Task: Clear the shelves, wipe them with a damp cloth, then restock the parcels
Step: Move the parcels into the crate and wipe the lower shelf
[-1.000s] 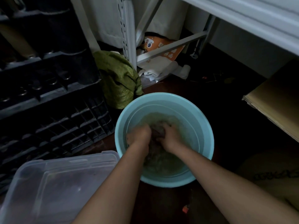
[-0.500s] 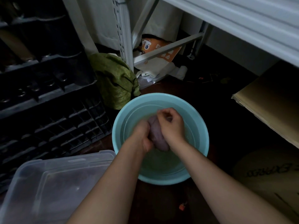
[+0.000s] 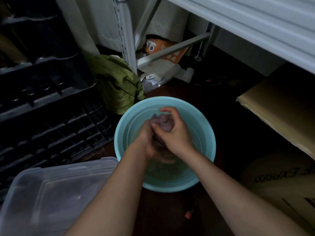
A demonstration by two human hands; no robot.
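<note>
Clearly the cloth [image 3: 162, 123] is being wrung over the basin [image 3: 207, 133], both hands [image 3: 163, 135] clamped on it; wiping shelves comes next.

cloth [image 3: 162, 122]: lower part hidden by hands | cardboard box [image 3: 283, 183]: cut by right edge

We see two bare forearms reaching in from the bottom edge of the view, with no sleeves, cuffs or gloves on them. Our left hand [image 3: 146, 142] and our right hand [image 3: 173, 133] carry no rings that we can make out, and neither wrist shows a watch or band. The dim light hides finer detail.
</note>
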